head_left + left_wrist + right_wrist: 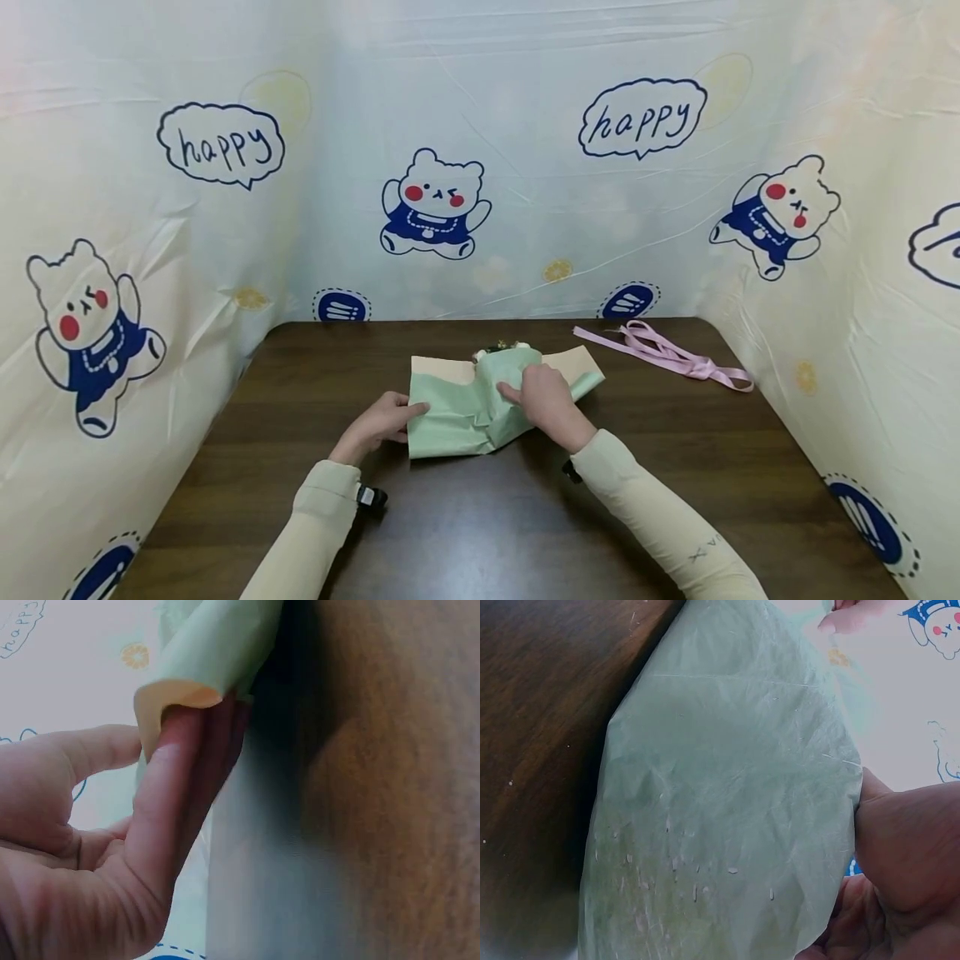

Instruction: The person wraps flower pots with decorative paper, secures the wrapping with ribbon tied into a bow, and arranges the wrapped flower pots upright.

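Observation:
A sheet of wrapping paper [450,417], pale green outside and cream inside, is folded around a small bunch of flowers [522,345]. Only a few white and dark green bits of the bunch show over the fold. My left hand [382,421] pinches the paper's left edge. In the left wrist view its thumb lies on one face and the fingers [169,765] reach under the curled cream side. On the right, my right hand [549,398] holds the folded paper, thumb against the front. The right wrist view has the creased green paper [727,787] large, with part of that hand's fingers hidden.
A loose pink ribbon [671,354] lies at the back right of the dark wooden table [465,533]. Printed cloth [525,250] with bears and "happy" bubbles hangs close behind the table and along both sides.

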Tool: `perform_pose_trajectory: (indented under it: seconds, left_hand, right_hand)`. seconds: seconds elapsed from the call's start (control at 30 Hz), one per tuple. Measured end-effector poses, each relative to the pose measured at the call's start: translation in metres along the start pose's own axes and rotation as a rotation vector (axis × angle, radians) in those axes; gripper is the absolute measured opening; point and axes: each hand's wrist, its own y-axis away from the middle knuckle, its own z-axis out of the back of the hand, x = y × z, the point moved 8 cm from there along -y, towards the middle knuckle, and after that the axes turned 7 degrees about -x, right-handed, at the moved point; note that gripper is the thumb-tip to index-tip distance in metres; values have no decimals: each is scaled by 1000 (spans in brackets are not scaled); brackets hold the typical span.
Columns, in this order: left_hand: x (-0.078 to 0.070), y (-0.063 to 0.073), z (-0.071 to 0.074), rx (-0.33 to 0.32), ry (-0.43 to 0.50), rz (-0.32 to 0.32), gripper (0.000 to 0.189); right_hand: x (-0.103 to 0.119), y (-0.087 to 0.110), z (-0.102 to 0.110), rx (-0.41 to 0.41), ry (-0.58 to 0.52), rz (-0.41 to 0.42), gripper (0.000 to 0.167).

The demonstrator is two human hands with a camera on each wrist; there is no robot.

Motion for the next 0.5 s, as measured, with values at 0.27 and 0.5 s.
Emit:
perform_pose_trajectory:
  seconds: [0.27, 0.5]
  left_hand:
    - [2, 12, -9, 68, 10, -20, 37]
    - [-6, 14, -6, -26, 74, -92, 39]
  right_hand:
    - [0, 1, -1, 2, 12, -1, 64]
    - [1, 4, 3, -26, 40, 7, 66]
